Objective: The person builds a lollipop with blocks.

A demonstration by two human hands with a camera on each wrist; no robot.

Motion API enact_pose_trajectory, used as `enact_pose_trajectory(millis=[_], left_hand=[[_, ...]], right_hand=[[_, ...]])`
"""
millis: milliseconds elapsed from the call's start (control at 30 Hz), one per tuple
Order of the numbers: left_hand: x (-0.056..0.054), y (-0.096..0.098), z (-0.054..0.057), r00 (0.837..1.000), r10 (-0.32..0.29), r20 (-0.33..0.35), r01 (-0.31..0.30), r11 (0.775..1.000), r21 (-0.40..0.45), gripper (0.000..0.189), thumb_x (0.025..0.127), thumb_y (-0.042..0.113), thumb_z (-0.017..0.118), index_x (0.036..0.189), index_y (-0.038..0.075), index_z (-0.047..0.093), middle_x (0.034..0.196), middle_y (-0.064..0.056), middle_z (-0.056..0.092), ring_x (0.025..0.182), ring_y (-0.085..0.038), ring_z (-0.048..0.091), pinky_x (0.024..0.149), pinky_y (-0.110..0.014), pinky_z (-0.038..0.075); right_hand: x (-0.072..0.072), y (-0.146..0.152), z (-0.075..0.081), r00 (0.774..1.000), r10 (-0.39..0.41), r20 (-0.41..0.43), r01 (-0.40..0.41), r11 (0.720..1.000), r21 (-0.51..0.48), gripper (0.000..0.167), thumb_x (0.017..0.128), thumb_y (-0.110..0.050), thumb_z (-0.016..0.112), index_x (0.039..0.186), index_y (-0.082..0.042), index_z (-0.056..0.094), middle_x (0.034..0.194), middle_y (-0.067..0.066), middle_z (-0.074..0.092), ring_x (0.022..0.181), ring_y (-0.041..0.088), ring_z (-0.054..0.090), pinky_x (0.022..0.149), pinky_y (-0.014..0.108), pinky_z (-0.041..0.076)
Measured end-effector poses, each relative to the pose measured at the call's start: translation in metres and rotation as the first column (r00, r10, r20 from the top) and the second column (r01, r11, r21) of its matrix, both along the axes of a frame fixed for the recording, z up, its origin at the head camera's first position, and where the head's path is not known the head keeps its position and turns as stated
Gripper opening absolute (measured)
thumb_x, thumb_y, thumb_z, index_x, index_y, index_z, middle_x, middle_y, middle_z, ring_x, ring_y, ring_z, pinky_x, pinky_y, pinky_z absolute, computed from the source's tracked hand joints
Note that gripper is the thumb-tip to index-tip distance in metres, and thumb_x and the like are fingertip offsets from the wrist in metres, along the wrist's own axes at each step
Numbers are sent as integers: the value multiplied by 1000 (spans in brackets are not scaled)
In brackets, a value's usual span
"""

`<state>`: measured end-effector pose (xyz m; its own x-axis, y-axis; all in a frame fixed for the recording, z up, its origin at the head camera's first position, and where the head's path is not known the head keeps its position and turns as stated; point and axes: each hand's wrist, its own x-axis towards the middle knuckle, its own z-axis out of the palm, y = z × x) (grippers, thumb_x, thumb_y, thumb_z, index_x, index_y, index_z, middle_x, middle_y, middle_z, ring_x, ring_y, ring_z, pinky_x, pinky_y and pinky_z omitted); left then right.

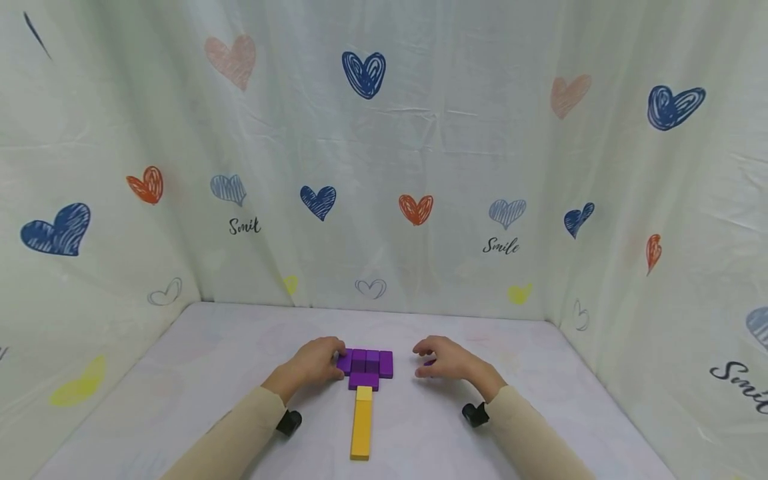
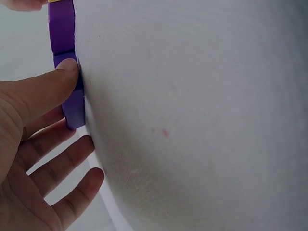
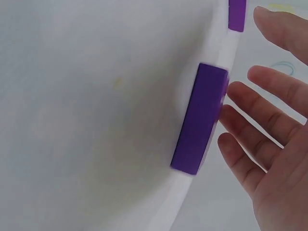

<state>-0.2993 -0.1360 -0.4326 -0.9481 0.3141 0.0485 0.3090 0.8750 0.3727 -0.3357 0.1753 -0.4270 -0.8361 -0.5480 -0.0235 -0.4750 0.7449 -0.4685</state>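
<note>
Several purple blocks stand side by side in a row on the white table. Beneath that row lies another purple block, touching a long yellow strip of blocks that points toward me. My left hand pinches the purple block at the row's left end between thumb and fingers; the left wrist view shows the thumb against its side. To the right, my right hand hovers with spread fingers beside a separate purple block, mostly covered by the hand in the head view.
A pale curtain printed with hearts and words surrounds the table at the back and both sides. Black wrist cameras sit on the left and right forearms.
</note>
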Motion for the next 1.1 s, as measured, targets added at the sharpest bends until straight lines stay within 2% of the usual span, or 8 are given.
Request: enact_pose_trajectory(millis=[133,367,467,600,867,1100], left_hand=[[0,-1,-1,1000,3,1,-3,1000,5,35,75,20,82,106,11,66,107,-5,65,102,-26,59,94,-46,47],[-2,-1,-4,1000,4,-6,-4,1000,-2,35,75,20,82,105,12,66,107,-4,64,101,-24,59,94,-45,48],[-3,-1,-5,1000,0,-11,0,1000,0,35,75,21,82,105,12,67,108,-5,64,102,-25,59,94,-45,47],[-3,-2,-5,1000,-8,-20,8,1000,-3,35,75,21,82,105,12,67,109,-5,65,103,-25,59,94,-45,47],[-1,-1,-4,1000,-15,-15,15,1000,2,34,76,21,81,105,11,66,108,-5,64,103,-26,59,94,-46,47],[-1,-1,-3,1000,-4,-11,4,1000,3,34,76,21,81,106,11,66,108,-5,64,103,-26,59,95,-46,47]], right_hand=[[3,14,-2,999,1,-49,0,1000,10,44,79,-32,77,116,-11,65,108,-1,63,101,18,56,91,42,48],[2,35,-7,991,15,-130,-9,999,48,36,79,-24,75,112,-11,68,106,-2,62,95,15,55,87,38,48],[1,40,-8,989,14,-151,-7,999,43,33,79,-17,74,110,-8,68,106,0,63,96,17,56,88,41,48],[-1,44,-9,989,-2,-148,5,1000,22,29,80,-12,72,109,-6,68,103,0,64,96,19,58,89,43,48],[-12,41,-13,989,-9,-148,10,1000,4,24,84,-12,72,107,-8,69,93,-4,61,85,15,55,76,35,48],[-20,30,-10,995,-28,-97,25,999,-34,23,85,-10,70,108,-7,69,94,-2,62,86,16,54,77,37,48]])
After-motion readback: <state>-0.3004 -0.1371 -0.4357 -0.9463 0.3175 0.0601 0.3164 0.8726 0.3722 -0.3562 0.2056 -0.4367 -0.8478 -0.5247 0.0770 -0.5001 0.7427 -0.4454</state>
